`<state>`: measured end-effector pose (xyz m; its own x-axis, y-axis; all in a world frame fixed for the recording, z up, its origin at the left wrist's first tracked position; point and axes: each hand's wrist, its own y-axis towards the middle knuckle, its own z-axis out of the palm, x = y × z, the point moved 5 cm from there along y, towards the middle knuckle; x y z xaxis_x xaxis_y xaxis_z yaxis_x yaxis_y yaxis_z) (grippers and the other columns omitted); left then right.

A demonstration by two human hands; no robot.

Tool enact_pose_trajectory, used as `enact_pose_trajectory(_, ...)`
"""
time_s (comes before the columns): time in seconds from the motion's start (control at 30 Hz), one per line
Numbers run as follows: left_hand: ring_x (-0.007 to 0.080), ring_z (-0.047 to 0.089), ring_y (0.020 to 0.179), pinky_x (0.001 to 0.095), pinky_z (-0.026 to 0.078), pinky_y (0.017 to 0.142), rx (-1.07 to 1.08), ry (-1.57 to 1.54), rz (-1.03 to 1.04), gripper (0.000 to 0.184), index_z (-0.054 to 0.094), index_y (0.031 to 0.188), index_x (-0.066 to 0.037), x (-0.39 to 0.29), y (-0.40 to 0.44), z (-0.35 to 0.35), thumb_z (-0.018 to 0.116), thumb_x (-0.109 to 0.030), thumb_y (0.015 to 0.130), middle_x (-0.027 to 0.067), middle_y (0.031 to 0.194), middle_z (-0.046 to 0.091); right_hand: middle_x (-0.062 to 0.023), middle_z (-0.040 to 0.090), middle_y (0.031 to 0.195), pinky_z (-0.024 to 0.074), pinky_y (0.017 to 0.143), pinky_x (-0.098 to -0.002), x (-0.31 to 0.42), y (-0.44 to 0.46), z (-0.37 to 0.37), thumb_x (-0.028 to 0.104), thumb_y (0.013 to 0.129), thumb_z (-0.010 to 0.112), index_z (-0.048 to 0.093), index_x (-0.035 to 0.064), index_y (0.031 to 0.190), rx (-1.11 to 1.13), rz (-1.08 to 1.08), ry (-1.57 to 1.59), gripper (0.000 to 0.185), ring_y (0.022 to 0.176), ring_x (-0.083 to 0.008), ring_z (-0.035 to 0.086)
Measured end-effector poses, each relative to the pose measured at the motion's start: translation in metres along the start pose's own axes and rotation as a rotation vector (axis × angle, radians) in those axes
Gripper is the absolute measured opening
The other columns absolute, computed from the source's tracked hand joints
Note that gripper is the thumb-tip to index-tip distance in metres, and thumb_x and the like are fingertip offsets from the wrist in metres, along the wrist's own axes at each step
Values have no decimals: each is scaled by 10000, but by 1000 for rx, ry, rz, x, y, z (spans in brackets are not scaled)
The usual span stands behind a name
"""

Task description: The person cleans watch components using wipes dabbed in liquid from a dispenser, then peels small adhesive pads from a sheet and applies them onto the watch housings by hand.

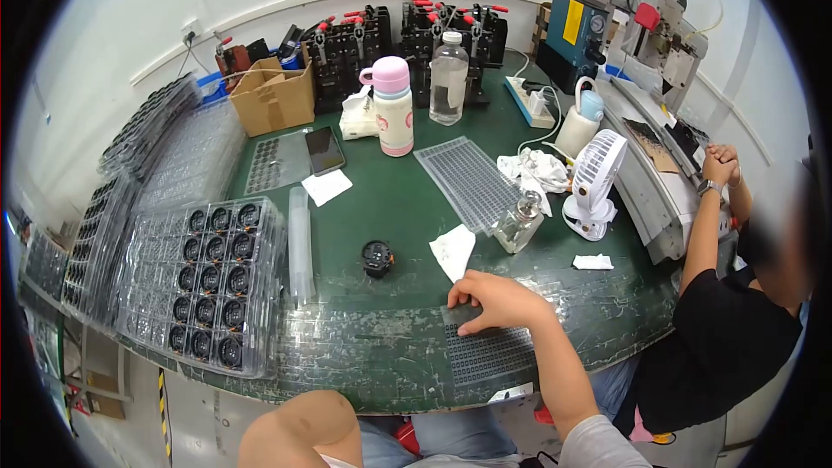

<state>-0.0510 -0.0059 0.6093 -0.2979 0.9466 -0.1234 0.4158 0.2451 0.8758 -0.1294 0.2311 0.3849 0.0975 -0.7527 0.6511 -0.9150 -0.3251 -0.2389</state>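
My right hand (498, 303) is over a clear sheet with rows of small dark pieces (490, 355) at the table's front edge. Its fingers are bent, with a gap between thumb and index finger, and the thumb touches the sheet's upper left part. Nothing shows between the fingertips. A bare bent limb, apparently my left arm, shows at the bottom left; my left hand is out of sight. To the left of my right hand, a round black part (377, 258) with orange bits stands alone on the green table (390, 329). A white paper (453, 251) lies just beyond my fingers.
Stacked clear trays (269, 286) hold black round parts at left. A glass bottle (520, 224), a white fan (596, 182) and another gridded sheet (468, 182) stand or lie at right. A pink-lidded flask (393, 113) is behind. A co-worker (719, 347) sits at right, hands clasped.
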Motion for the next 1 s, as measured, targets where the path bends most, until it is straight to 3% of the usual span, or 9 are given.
enact_pose_trajectory(0.1,114,508,531,224,379,513,-139,-9,46,255,499,597,-101,-2,-4,-10,496,-74,851,23,606,520,-31,541,988,469,772,-340,1,-3,-2,239,644,807,591,144,1010,-21,2,-64,435,916,-205,559)
enact_pose_trajectory(0.2,129,522,544,225,387,540,-656,110,39,315,531,638,-81,-2,-13,-33,488,-211,922,28,611,543,-20,545,985,468,763,-348,1,-1,-1,229,646,802,592,143,994,-19,16,-72,416,944,-202,553)
enact_pose_trajectory(0.27,146,539,568,240,389,541,-828,175,-76,404,561,707,-55,3,-22,-31,461,-359,953,54,617,562,-6,557,956,469,747,-353,2,0,-1,203,658,789,597,138,972,-19,15,-65,374,918,-197,563)
enact_pose_trajectory(0.3,146,539,568,240,389,541,-823,174,-68,404,561,707,-55,4,-20,-28,461,-359,953,54,617,562,-6,557,956,469,747,-353,2,2,-1,203,658,789,597,138,972,-27,15,-72,374,918,-197,563)
enact_pose_trajectory(0.43,267,636,736,289,496,677,-586,74,-494,555,602,905,6,35,-11,-15,380,-499,962,181,746,627,1,598,882,470,731,-347,4,1,-6,174,704,750,613,136,955,-177,-1,-93,289,877,-200,579)
enact_pose_trajectory(0.63,417,630,929,463,472,870,-566,-175,-372,715,593,996,63,46,-1,6,215,-543,973,326,1011,610,2,628,885,475,769,-357,5,5,-9,192,746,710,611,142,945,-433,-22,-318,228,913,-207,590)
enact_pose_trajectory(0.77,432,618,959,503,429,917,-607,-275,-436,739,593,998,78,52,5,7,165,-525,983,328,1068,598,-5,621,906,473,772,-358,5,9,-4,194,751,706,613,144,960,-479,-73,-380,234,913,-209,589)
enact_pose_trajectory(0.83,427,620,973,493,439,905,-450,-518,-484,779,593,964,83,66,13,9,149,-556,969,334,1067,597,-8,623,898,480,761,-357,7,9,-3,196,763,695,629,157,987,-520,-99,-413,237,888,-221,592)
enact_pose_trajectory(1.0,388,613,948,469,413,929,-572,-486,-496,699,591,943,70,51,-15,10,192,-503,969,297,1053,597,-33,612,904,484,753,-365,11,10,-3,184,755,693,634,155,1000,-508,-97,-408,254,895,-240,589)
